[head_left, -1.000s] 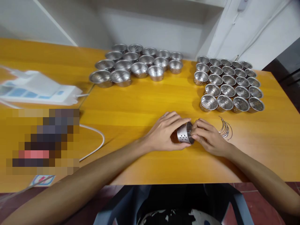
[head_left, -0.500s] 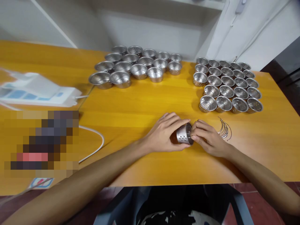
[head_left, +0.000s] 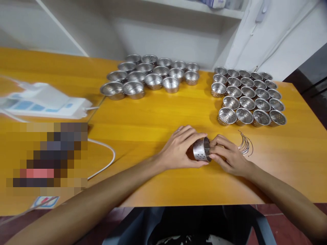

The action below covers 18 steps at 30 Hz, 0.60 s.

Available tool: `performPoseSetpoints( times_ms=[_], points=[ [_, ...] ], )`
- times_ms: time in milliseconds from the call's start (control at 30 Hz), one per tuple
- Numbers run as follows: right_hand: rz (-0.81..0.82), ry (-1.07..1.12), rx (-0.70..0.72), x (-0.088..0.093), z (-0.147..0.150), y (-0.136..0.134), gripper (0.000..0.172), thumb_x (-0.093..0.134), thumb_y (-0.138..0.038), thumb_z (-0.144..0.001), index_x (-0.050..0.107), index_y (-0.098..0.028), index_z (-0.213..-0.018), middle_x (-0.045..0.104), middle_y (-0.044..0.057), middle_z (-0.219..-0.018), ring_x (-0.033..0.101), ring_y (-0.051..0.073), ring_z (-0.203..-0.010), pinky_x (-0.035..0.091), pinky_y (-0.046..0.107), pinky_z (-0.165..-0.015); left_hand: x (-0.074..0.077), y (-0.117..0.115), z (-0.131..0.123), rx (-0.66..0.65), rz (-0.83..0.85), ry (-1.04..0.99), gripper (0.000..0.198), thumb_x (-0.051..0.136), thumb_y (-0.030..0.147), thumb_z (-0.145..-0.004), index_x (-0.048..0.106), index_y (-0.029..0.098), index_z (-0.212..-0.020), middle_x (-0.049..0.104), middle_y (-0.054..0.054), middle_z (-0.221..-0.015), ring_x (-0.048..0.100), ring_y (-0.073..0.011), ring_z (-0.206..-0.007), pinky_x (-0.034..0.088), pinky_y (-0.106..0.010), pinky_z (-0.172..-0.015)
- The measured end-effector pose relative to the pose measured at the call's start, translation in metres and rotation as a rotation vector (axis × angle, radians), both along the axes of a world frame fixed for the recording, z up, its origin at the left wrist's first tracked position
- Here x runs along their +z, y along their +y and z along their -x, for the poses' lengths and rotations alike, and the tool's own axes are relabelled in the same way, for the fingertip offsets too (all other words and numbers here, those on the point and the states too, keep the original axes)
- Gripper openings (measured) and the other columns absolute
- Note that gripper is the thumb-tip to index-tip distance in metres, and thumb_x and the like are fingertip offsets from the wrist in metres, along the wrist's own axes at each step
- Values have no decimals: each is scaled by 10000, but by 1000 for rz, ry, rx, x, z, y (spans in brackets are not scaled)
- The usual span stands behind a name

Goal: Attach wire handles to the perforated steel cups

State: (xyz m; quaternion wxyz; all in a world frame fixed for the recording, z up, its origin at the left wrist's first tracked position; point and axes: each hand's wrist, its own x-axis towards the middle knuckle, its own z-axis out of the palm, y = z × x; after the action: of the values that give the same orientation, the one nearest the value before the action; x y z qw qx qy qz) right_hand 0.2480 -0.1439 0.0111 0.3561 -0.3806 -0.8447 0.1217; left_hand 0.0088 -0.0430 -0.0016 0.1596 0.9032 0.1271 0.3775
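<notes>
My left hand is wrapped round a small perforated metal cup, which lies tilted on its side with its mouth facing right. At that mouth, the fingers of my right hand are pinched together, and whatever they hold is too small to make out. Just right of my right hand, several thin curved metal wires lie on the table.
Several rows of perforated cups stand at the back right, and another group of metal cups at the back centre. A white power strip and cable lie left on the yellow table. A blurred patch covers the lower left.
The view has shifted slightly, so the scene sits a little lower. My left hand keeps its hold on the cup, and my right fingers have moved slightly at its rim.
</notes>
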Motion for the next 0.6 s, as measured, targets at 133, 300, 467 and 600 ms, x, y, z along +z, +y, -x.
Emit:
performPoseSetpoints(
  times_ms=[133, 300, 467, 600],
  points=[
    [-35, -40, -5, -4, 0, -1, 162, 547, -239, -1160, 633, -226, -1023, 606, 78, -1032, 561, 220, -922, 522, 383, -801, 1, -2, 0, 19, 28, 9, 651, 891, 591, -856, 658, 202, -1323, 762, -100, -1044, 710, -287, -956, 601, -470, -877],
    [-69, -81, 0, -6, 0, -1, 156, 561, -213, -1148, 611, -218, -1000, 597, 75, -1007, 527, 213, -897, 487, 369, -776, 1, -4, 0, 49, 6, -3, 598, 878, 581, -867, 653, 192, -1262, 748, -90, -1008, 708, -280, -931, 601, -456, -852],
    [-82, -96, 2, -7, 0, 0, 177, 556, -208, -1143, 598, -224, -972, 594, 66, -974, 514, 209, -877, 472, 365, -766, 1, -6, -1, 70, -16, -22, 577, 876, 548, -870, 647, 178, -1249, 745, -91, -997, 704, -276, -913, 609, -453, -831],
    [-85, -103, 12, -8, 0, 1, 202, 551, -211, -1145, 593, -226, -948, 598, 61, -948, 506, 209, -862, 464, 362, -758, 0, -6, -1, 81, -11, -18, 566, 873, 540, -871, 653, 173, -1241, 740, -93, -996, 704, -282, -925, 612, -459, -836]
  ],
)
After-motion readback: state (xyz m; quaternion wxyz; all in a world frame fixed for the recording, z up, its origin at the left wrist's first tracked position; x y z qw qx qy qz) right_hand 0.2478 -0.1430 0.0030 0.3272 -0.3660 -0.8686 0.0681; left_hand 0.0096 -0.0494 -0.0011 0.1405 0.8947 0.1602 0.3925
